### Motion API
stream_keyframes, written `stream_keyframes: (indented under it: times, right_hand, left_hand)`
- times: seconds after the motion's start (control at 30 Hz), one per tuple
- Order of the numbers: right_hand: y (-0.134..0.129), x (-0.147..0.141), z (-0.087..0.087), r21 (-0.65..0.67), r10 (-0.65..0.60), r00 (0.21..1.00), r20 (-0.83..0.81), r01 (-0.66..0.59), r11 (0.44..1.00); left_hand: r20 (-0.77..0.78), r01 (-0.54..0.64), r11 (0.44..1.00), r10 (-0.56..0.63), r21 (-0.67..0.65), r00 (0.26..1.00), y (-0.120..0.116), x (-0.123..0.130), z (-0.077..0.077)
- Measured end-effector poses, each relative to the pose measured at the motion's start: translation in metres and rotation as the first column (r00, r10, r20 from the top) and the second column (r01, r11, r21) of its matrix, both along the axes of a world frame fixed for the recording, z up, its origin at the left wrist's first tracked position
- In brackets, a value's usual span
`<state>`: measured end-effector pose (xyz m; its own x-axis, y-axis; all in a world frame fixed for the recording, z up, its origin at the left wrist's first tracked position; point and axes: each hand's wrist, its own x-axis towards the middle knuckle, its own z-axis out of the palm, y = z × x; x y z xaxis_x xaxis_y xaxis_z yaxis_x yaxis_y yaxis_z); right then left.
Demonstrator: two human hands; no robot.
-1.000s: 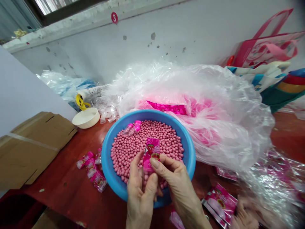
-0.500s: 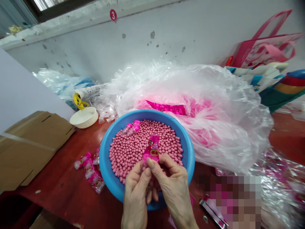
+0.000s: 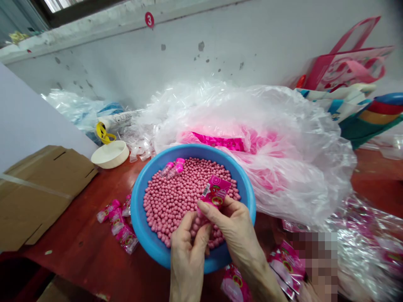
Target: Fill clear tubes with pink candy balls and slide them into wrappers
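My right hand (image 3: 234, 226) pinches a shiny pink printed sachet (image 3: 215, 191) between thumb and fingers, its barcode showing. Just left of it, my left hand (image 3: 190, 245) is closed, its thumb and fingers curled together by the sachet's lower end; what they grip is partly hidden and I cannot make it out. Both hands are over the near side of a blue basin (image 3: 141, 243) that holds many small pink balls (image 3: 176, 197). On the balls, near the far left rim, lie several small clear tubes with pink caps (image 3: 178, 168).
Several filled pink packets (image 3: 121, 226) lie left of the basin; another packet (image 3: 234, 285) is at its near right. Behind spreads a clear plastic bag (image 3: 283, 159) of pink pieces. Folded cardboard (image 3: 44, 193) and a white round lid (image 3: 111, 154) stand left. Foil wrappers (image 3: 374, 251) lie right, beside a pixelated patch.
The sachet has moved right and tilted, its barcode now showing. Both hands have shifted slightly right. More pink packets show at the lower right.
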<state>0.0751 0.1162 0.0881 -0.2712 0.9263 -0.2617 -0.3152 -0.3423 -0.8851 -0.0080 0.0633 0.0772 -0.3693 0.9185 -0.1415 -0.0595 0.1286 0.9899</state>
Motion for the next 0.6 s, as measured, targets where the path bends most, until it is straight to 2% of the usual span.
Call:
stream_keyframes:
  times: [0.13,0.33,0.6]
  right_hand:
    - [-0.006,-0.008,-0.006,0.018,-0.004,0.999,0.048,0.003,1.000]
    - [-0.009,-0.011,-0.001,0.076,-0.030,0.989,0.147,0.018,0.997]
    - [-0.010,-0.007,0.004,0.058,0.157,0.988,0.015,-0.157,0.986]
  left_hand:
    - [0.000,-0.047,0.999,0.047,0.010,0.999,-0.001,0.001,-0.001]
    - [0.201,-0.096,0.995,0.091,0.017,0.975,-0.002,0.002,0.000]
    - [0.336,-0.036,0.999,0.021,0.039,0.942,-0.001,-0.003,-0.001]
